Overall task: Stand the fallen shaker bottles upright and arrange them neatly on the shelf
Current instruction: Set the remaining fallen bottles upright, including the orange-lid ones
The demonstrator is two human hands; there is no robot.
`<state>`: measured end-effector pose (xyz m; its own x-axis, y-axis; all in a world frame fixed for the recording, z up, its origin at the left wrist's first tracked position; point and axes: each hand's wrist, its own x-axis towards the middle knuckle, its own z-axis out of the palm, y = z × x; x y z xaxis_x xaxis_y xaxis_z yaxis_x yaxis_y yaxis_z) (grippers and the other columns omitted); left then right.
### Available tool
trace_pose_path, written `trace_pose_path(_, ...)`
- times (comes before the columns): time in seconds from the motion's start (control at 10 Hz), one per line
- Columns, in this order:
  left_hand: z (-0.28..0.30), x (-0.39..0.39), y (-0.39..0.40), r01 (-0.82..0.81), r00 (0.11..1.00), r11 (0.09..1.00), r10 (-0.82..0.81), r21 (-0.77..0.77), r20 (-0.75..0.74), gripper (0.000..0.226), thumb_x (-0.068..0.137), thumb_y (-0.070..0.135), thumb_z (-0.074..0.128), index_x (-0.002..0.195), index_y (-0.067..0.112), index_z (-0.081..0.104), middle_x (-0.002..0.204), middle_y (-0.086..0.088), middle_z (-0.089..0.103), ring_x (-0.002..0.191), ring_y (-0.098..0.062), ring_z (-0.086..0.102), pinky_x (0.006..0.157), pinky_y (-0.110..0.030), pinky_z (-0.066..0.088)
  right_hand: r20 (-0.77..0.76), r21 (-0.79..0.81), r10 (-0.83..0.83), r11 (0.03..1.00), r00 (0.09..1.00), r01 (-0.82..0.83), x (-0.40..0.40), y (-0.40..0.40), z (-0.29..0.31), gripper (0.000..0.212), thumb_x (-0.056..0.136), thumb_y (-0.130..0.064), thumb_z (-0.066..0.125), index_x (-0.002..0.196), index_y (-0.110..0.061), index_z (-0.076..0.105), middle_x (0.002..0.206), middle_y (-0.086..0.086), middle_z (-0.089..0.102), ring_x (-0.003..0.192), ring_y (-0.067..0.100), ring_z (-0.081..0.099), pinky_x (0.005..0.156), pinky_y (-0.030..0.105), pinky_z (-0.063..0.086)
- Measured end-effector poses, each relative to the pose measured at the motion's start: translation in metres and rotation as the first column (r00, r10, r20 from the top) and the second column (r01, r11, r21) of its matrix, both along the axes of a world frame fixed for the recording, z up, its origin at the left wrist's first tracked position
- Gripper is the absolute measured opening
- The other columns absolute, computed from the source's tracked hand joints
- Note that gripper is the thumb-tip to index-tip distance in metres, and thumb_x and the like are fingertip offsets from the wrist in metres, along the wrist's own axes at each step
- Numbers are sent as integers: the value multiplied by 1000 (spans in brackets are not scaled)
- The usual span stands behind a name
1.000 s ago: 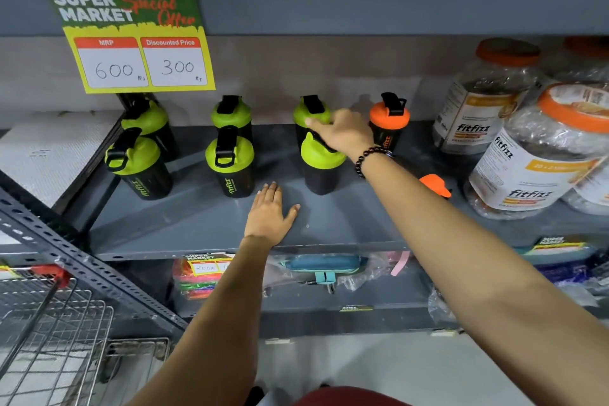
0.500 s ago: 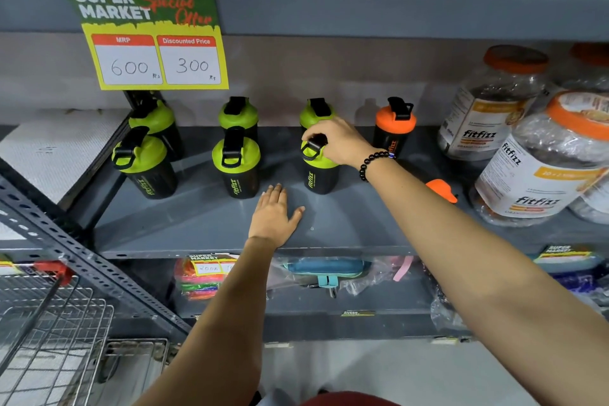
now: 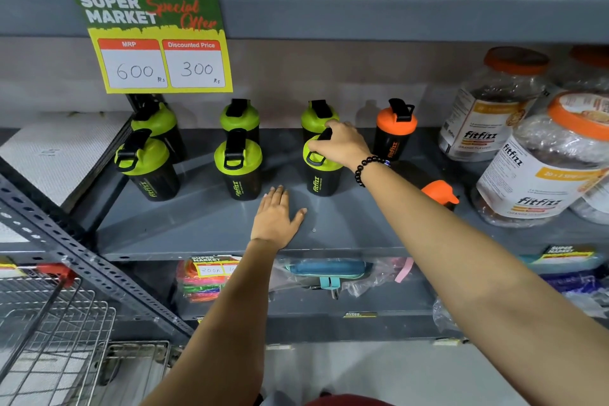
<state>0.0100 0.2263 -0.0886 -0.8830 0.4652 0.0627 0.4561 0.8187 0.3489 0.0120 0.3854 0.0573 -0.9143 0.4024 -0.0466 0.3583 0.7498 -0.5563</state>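
Several green-lidded black shaker bottles stand upright in two rows on the grey shelf (image 3: 204, 234). My right hand (image 3: 342, 145) grips the lid of the front right green shaker bottle (image 3: 321, 180), which stands upright. An orange-lidded shaker (image 3: 393, 133) is upright at the back right. Another orange-lidded shaker (image 3: 435, 193) lies on its side behind my right forearm, mostly hidden. My left hand (image 3: 276, 219) rests flat and open on the shelf in front of the bottles.
Large fitfizz jars (image 3: 534, 171) with orange lids crowd the right end of the shelf. A price sign (image 3: 158, 43) hangs from the shelf above. A wire shopping cart (image 3: 49, 333) stands at the lower left. Packaged goods fill the lower shelf.
My right hand turned the front right green shaker so its label faces front and its lid loop points toward me. My left hand stayed flat on the shelf.
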Motion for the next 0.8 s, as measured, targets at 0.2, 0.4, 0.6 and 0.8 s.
trace_pose_path(0.2, 1, 0, 0, 2, 1000, 1000, -2, -4, 4, 67, 94, 46, 38, 144, 2, 26, 155, -14, 25, 146, -27, 15, 121, -35, 11, 8, -118, 117, 986, 993, -116, 0, 11, 5, 61, 75, -29, 65, 134, -21, 50, 139, 6, 51, 125, 23, 49, 98, 28, 42)
trace_pose_path(0.4, 1, 0, 0, 5, 1000, 1000, -5, -3, 2, 67, 94, 47, 37, 144, 3, 25, 156, -14, 24, 146, -27, 15, 121, -35, 12, 12, -134, 179, 975, 984, -176, -2, 18, 2, 61, 73, -29, 66, 132, -25, 51, 134, 5, 54, 118, 22, 52, 94, 29, 44)
trace_pose_path(0.6, 4, 1, 1, 4, 1000, 1000, -4, -8, -5, 67, 95, 46, 37, 143, 2, 26, 155, -15, 25, 146, -27, 17, 121, -36, 12, -8, -140, 204, 969, 979, -203, 1, 17, 1, 62, 78, -26, 63, 137, -23, 45, 141, 6, 47, 126, 22, 46, 96, 27, 39)
trace_pose_path(0.8, 5, 18, 10, -15, 998, 999, 18, 47, -68, 57, 96, 41, 38, 136, 0, 38, 146, -19, 41, 142, -30, 27, 120, -36, 17, -205, -216, 61, 971, 977, -106, 30, 37, -15, 62, 83, -34, 62, 140, -21, 40, 148, 6, 41, 137, 22, 36, 112, 35, 31)
